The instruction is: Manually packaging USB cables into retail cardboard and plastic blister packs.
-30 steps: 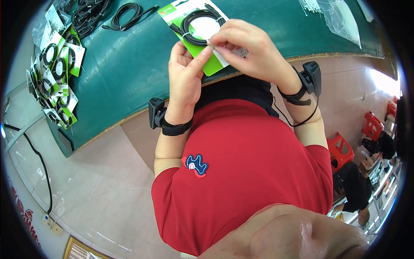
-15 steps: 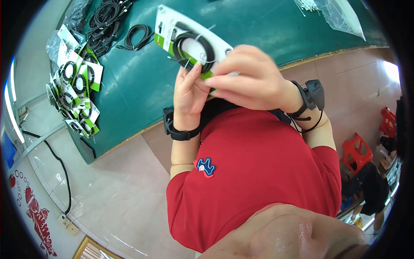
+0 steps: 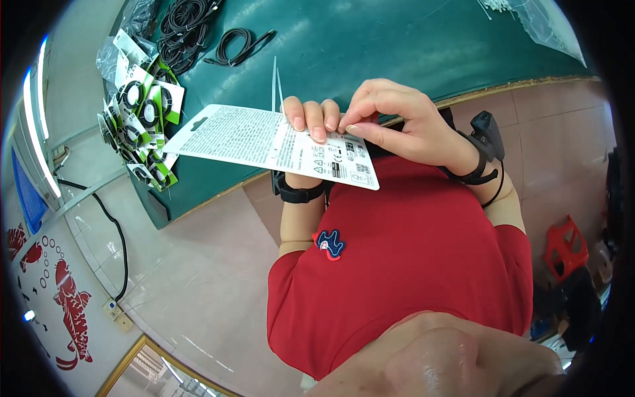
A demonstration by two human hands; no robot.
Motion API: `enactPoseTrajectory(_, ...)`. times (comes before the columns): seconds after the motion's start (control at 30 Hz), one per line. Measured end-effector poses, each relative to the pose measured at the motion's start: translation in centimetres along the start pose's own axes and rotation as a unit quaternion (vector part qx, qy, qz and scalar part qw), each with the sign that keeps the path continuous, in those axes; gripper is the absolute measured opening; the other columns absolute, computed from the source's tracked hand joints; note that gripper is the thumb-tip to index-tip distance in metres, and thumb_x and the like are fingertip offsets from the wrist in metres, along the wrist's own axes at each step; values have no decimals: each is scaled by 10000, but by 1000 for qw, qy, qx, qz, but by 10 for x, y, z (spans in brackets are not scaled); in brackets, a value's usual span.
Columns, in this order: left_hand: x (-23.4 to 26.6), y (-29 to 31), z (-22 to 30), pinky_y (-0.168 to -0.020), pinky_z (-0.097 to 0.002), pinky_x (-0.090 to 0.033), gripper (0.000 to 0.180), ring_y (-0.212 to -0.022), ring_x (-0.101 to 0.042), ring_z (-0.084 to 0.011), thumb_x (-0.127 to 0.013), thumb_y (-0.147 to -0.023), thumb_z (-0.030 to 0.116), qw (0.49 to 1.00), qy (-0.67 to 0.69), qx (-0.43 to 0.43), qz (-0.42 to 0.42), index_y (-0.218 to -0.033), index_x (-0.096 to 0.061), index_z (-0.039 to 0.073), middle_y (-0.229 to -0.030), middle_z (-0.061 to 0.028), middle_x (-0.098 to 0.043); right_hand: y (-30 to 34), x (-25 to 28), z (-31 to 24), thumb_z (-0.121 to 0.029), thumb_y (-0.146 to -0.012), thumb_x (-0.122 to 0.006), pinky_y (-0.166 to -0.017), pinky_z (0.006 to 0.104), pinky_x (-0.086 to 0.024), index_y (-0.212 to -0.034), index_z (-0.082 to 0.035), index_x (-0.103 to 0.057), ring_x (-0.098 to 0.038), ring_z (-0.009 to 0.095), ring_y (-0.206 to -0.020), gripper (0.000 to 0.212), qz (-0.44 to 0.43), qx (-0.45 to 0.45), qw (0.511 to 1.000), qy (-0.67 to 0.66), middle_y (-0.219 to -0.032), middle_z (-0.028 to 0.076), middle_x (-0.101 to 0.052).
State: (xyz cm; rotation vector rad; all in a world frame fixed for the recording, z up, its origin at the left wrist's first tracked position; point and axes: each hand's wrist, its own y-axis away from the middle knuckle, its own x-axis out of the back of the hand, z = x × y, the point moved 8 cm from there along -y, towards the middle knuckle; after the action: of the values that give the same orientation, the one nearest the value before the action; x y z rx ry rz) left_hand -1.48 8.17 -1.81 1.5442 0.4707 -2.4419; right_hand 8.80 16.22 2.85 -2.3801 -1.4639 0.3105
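A white packaging card (image 3: 231, 135), printed side up, is tilted in front of my chest. My left hand (image 3: 311, 118) grips its far edge, with several fingers curled over the top and the thumb hidden below. Two thin white cable tie ends (image 3: 274, 86) stick up past that edge, beside my left fingers. My right hand (image 3: 403, 119) pinches thumb and forefinger together at the card's edge, close to the left fingertips. Whatever lies in that pinch is too small to make out. The card's other face is hidden.
On the green table (image 3: 344, 46), a loose coiled black cable (image 3: 235, 49) lies beyond the card. Bundled black cables (image 3: 185, 30) sit farther left, next to a pile of carded cables (image 3: 142, 112). White cable ties in a clear bag (image 3: 546, 26) lie far right.
The card has been flipped from the side with the coiled black cable to its printed back. My right fingers have closed in on its edge, and my view has shifted slightly.
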Motion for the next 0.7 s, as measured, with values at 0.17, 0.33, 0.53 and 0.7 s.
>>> enactPoseTrajectory(0.17, 2, 3, -2, -752, -313, -471, 205, -827, -547, -211, -549, -958, 312, 1000, -5, 0, -6, -847, -520, 142, -729, -58, -623, 6, -7, 0, -11, -815, -685, -681, 282, -457, -931, -32, -674, -579, 178, -792, 119, -37, -16, 998, -42, -880, 63, -632)
enactPoseTrajectory(0.33, 0, 3, -9, -760, -287, -457, 172, -724, -498, -146, -512, -981, 253, 997, -68, 14, -40, -854, -507, 138, -739, -21, -596, 9, -5, -4, -1, -817, -674, -680, 286, -455, -931, -36, -669, -575, 178, -794, 120, -16, 21, 999, -22, -885, 64, -628)
enactPoseTrajectory(0.53, 10, 8, -11, -683, -344, -484, 180, -741, -581, -222, -587, -943, 298, 999, -25, 17, -9, -881, -533, 138, -786, -82, -638, 11, -4, -7, 18, -816, -653, -680, 288, -453, -941, -30, -650, -574, 179, -796, 134, -4, 43, 999, 3, -885, 74, -624)
enactPoseTrajectory(0.7, -1, 5, -8, -695, -364, -496, 171, -776, -612, -240, -578, -947, 294, 999, -7, 25, -20, -916, -529, 133, -803, -86, -634, 12, -1, -6, 26, -807, -654, -673, 286, -451, -945, -21, -641, -580, 185, -796, 146, -4, 58, 998, -22, -887, 86, -624)
